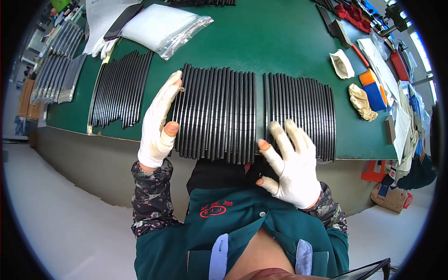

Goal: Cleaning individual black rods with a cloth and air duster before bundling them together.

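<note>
On a green table [280,42], seen from the head camera, two rows of black strips lie side by side. Left hand [158,123], gloved, fingers flat, presses the middle row [217,114]'s left edge. Right hand [293,163], fingers spread, rests on the right row [303,112].

A factory workbench: green mat [280,42], rows of black strips [217,114], tools [373,88]
</note>
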A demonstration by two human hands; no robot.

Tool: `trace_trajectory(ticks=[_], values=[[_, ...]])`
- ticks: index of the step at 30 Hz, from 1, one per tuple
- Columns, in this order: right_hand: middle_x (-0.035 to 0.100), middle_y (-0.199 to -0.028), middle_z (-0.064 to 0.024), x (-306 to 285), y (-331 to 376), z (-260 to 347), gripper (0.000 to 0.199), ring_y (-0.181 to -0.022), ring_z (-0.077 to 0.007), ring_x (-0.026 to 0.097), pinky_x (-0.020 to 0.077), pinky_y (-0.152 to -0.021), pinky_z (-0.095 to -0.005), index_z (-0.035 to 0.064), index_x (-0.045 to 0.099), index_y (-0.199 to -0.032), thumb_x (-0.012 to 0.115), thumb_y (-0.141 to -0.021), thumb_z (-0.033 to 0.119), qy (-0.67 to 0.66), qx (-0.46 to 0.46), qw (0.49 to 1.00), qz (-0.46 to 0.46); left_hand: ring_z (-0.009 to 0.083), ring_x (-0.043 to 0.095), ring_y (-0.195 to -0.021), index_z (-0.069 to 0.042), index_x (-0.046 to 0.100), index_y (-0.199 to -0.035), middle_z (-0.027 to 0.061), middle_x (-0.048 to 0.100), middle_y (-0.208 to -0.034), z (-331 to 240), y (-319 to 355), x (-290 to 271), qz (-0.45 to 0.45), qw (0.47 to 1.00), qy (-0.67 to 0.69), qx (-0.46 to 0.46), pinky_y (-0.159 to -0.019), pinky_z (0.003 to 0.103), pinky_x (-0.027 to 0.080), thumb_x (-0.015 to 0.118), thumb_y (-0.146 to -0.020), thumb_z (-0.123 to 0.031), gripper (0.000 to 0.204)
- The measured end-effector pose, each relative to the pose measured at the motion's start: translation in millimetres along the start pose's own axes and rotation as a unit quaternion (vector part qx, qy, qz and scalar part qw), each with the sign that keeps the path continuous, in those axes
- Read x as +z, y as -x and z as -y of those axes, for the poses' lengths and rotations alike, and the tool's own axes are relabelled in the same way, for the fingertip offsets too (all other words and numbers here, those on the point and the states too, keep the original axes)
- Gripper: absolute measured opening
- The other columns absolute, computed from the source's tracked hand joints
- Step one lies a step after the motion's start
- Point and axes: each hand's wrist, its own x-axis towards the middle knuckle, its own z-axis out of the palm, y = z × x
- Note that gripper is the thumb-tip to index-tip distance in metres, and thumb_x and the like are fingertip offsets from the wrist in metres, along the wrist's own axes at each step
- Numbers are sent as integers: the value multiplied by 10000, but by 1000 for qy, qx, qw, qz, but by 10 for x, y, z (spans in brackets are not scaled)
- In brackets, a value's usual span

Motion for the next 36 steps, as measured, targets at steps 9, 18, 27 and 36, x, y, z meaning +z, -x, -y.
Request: trace_trajectory(ticks=[9, 18, 27, 36], values=[[475, -1328, -214, 25, -77, 19, 683, -1236, -420, 428, 331, -1000, -543, 72, 569, -1210, 659, -710, 528, 0, -11, 1000, 19, 350, 473, -1284, 0, 457, -1362, 220, 468, -1394, 40, 9, -17, -4, 1000, -5, 14, -1071, 399, 363, 426, -925, -616, 755], [455, -1364, -192, 51, -215, 147, 753, -1280, -401, 405, 327, -1014, -526, 99, 547, -1254, 751, -627, 461, 0, -11, 998, 54, 346, 470, -1285, 25, 455, -1356, 223, 467, -1392, 7, 4, -26, -17, 1000, 12, 4, -1067, 393, 372, 429, -920, -624, 782], [458, -1346, -199, 65, -291, 156, 702, -1254, -412, 414, 329, -1003, -531, 68, 566, -1208, 716, -661, 481, -11, -28, 999, 25, 332, 461, -1296, 22, 453, -1363, 212, 457, -1405, -12, 5, -26, -28, 999, 22, -15, -1079, 385, 354, 394, -901, -674, 838], [465, -1332, -210, 80, -349, 172, 686, -1249, -419, 415, 334, -992, -526, 48, 578, -1180, 707, -667, 485, 4, -28, 999, 18, 327, 458, -1299, 28, 450, -1364, 215, 456, -1405, -23, 24, -29, -39, 998, 43, -24, -1081, 387, 350, 381, -892, -697, 867]])
